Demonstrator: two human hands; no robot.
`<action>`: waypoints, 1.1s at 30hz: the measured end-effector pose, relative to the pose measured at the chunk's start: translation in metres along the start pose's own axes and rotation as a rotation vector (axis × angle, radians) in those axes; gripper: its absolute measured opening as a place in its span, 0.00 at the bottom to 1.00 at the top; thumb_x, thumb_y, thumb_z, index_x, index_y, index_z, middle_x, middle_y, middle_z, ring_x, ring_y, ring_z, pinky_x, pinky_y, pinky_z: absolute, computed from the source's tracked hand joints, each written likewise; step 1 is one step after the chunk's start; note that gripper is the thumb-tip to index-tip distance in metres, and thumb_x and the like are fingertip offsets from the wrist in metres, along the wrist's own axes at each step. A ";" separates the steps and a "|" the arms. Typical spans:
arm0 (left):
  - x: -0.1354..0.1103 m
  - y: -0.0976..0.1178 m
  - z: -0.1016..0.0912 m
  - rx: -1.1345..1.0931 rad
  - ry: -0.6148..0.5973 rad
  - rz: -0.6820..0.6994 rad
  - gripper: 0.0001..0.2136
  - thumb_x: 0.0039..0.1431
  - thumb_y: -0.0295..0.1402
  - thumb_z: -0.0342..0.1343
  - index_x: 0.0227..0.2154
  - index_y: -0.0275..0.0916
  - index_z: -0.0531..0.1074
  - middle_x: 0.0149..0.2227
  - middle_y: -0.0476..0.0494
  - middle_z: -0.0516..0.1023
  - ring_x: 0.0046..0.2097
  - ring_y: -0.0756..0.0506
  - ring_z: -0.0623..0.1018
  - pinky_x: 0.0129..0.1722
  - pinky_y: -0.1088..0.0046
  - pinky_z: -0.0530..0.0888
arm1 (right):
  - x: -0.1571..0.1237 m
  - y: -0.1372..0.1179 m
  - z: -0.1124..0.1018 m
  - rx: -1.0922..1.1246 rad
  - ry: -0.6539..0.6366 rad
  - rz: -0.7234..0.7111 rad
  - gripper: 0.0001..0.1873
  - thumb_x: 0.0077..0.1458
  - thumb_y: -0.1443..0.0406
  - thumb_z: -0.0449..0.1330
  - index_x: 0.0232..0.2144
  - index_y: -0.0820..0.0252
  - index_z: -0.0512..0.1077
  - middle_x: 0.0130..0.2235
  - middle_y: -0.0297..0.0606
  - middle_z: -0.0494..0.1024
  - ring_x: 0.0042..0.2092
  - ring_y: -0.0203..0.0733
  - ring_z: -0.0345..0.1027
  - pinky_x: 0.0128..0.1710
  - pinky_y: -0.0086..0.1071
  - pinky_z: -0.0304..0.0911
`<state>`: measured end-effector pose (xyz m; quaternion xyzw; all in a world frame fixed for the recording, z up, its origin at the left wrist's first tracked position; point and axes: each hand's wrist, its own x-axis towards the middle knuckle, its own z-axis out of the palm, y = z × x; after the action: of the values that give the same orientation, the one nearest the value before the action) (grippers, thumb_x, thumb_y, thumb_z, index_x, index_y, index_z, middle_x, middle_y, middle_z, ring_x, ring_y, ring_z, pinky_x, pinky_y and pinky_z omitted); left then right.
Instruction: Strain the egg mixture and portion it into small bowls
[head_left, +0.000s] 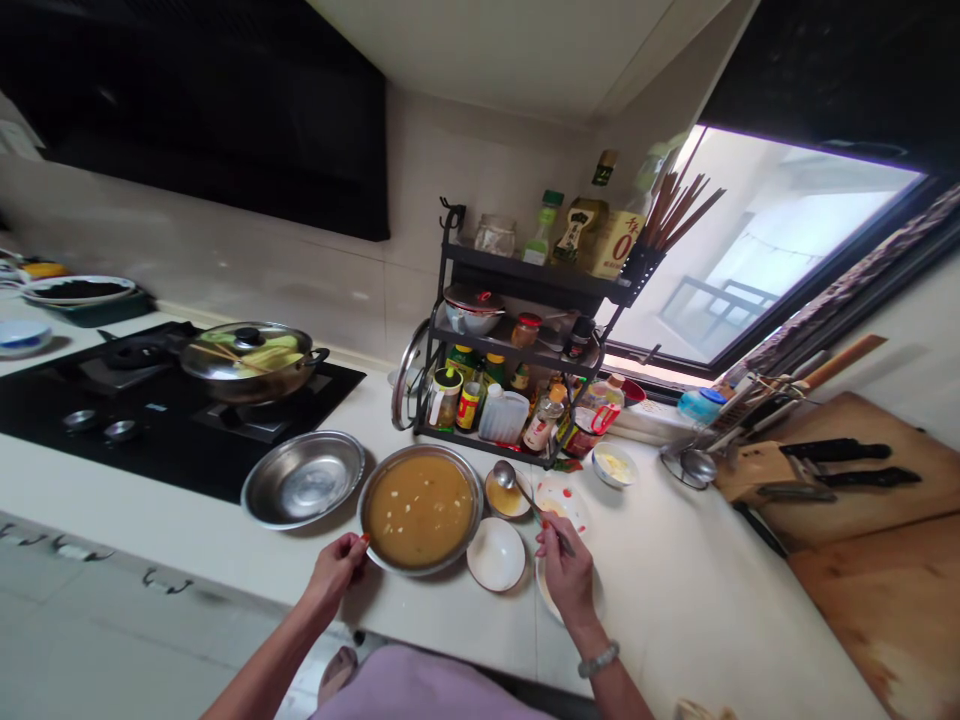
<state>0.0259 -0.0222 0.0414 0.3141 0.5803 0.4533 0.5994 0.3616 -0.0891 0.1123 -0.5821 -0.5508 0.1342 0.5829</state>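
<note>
My left hand [336,572] grips the near-left rim of a steel bowl [420,510] filled with orange-brown liquid with pale bits floating in it. In my right hand [568,575] a metal spoon [517,485] is pinched by its handle, its scoop hovering at a small bowl of yellow sauce [505,497]. An empty small white dish [496,554] sits between my hands. Under the right hand lies a white plate [561,500] with red smears.
An empty steel basin [303,479] stands left of the full bowl. A lidded pan [247,362] sits on the black hob [150,410]. A black spice rack [517,350] stands behind, another small bowl [614,464] beside it. Knives [840,462] and a wooden board [862,470] are at the right.
</note>
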 end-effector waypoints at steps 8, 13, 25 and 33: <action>0.001 -0.001 -0.001 0.038 -0.006 0.015 0.22 0.33 0.52 0.62 0.15 0.40 0.58 0.13 0.57 0.59 0.16 0.54 0.60 0.16 0.78 0.57 | -0.003 0.027 -0.010 -0.155 -0.004 -0.002 0.14 0.58 0.57 0.53 0.37 0.58 0.74 0.33 0.40 0.77 0.26 0.39 0.71 0.24 0.32 0.69; 0.001 -0.002 0.000 0.029 -0.003 0.017 0.22 0.34 0.51 0.62 0.16 0.41 0.58 0.13 0.57 0.60 0.16 0.54 0.61 0.16 0.78 0.57 | -0.007 0.030 -0.005 -0.097 0.010 0.099 0.16 0.56 0.55 0.54 0.37 0.59 0.74 0.28 0.38 0.76 0.24 0.39 0.69 0.23 0.31 0.67; -0.003 0.004 0.002 0.007 0.011 -0.006 0.23 0.32 0.51 0.63 0.15 0.40 0.59 0.12 0.57 0.61 0.16 0.55 0.60 0.16 0.78 0.56 | 0.004 0.031 -0.004 0.348 0.333 0.559 0.19 0.43 0.53 0.64 0.32 0.62 0.70 0.19 0.34 0.74 0.20 0.40 0.67 0.19 0.32 0.64; -0.003 0.003 0.002 0.027 0.006 0.007 0.23 0.32 0.52 0.63 0.16 0.40 0.58 0.13 0.58 0.60 0.16 0.54 0.61 0.16 0.78 0.57 | 0.010 0.021 -0.010 0.413 0.373 0.537 0.23 0.41 0.51 0.66 0.32 0.64 0.71 0.19 0.33 0.74 0.19 0.36 0.65 0.18 0.29 0.61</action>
<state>0.0273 -0.0231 0.0457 0.3227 0.5872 0.4483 0.5917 0.3832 -0.0803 0.1024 -0.5905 -0.2246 0.2819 0.7221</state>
